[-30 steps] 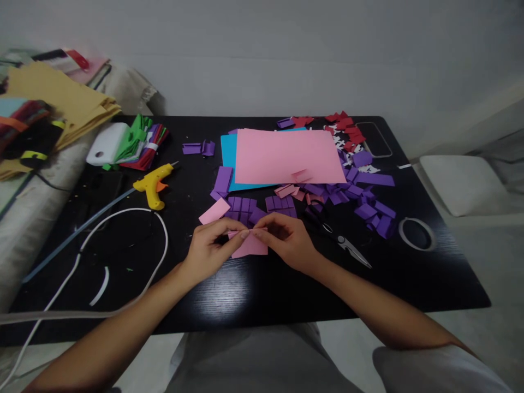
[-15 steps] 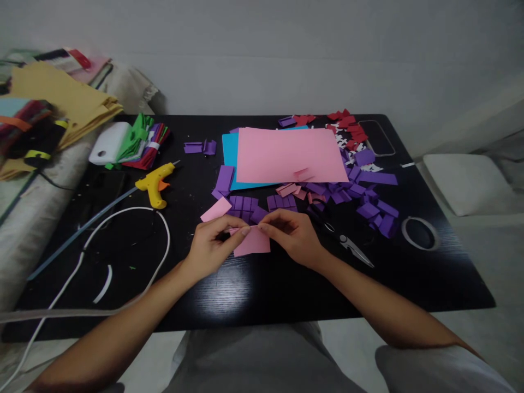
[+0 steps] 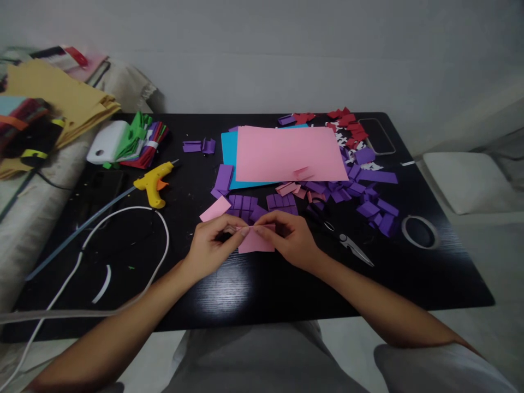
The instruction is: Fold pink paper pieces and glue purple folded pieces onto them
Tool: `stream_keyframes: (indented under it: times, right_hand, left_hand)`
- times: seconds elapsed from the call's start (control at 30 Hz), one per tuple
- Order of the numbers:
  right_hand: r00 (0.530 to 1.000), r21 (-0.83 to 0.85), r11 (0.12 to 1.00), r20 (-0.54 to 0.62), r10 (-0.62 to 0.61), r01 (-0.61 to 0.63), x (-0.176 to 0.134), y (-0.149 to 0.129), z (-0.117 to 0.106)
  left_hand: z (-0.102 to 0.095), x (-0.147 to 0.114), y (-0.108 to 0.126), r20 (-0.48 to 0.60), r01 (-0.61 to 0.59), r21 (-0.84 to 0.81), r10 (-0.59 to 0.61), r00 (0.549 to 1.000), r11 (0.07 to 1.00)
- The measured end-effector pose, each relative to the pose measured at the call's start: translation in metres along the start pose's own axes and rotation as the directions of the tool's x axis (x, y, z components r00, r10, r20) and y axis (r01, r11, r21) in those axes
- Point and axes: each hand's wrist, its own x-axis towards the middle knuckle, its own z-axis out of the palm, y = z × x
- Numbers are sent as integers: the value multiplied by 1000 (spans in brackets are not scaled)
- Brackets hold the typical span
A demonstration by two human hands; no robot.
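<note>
A small pink piece of paper is pinched along its top edge between both hands, low over the black table. My left hand grips it near the left of that edge, thumb in front. With thumb and fingers closed, my right hand holds the same edge close beside the left fingertips. Fingers hide part of the edge, so I cannot tell whether it is folded there. A pink strip lies just beyond my left hand. Folded purple pieces sit right behind the fingers.
Large pink sheets rest on a blue sheet. Scissors lie right of my right hand, near purple scraps and a tape roll. A yellow glue gun and a white cable are at left.
The pink piece has shifted slightly to the right between my fingers. My right hand has moved a little left, bringing its fingertips nearer to those of my left hand.
</note>
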Motion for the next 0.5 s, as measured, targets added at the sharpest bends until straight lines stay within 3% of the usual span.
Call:
stream_keyframes:
  times: [0.5]
  right_hand:
    - [995,-123,990,-70,-73,64,-3,-4,-2]
  left_hand:
    - [-3,1,1,-12,35,-38,-35,999,999]
